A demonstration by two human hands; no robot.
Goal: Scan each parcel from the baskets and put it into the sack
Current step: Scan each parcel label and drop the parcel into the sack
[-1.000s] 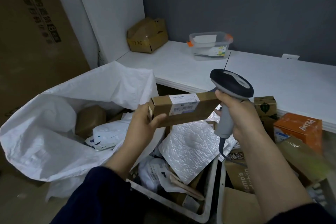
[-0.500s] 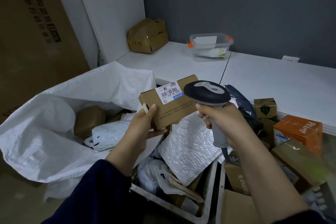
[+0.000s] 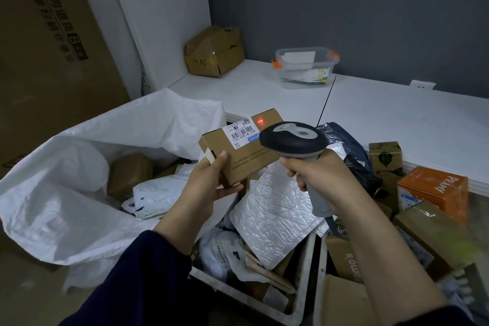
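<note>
My left hand [image 3: 209, 180] grips a small brown cardboard parcel [image 3: 248, 159] by its left end, label side up, above the left basket. A white barcode label lies on the parcel's top, and a red scanner dot glows just right of it. My right hand [image 3: 315, 174] grips the handle of a grey and black barcode scanner [image 3: 292, 140], whose head points at the parcel and covers its right end. The white woven sack [image 3: 53, 193] stands open to the left with several parcels inside.
The left white basket [image 3: 299, 304] holds a bubble mailer [image 3: 270, 217] and poly bags. The right basket carries brown boxes and an orange box [image 3: 434, 190]. Behind runs a white table [image 3: 383, 119] with a clear plastic tub [image 3: 307, 66] and a taped brown box [image 3: 214, 50].
The parcel was turned so its label faces up, the scanner came down and left over it, and a red scan dot now shows on the box.
</note>
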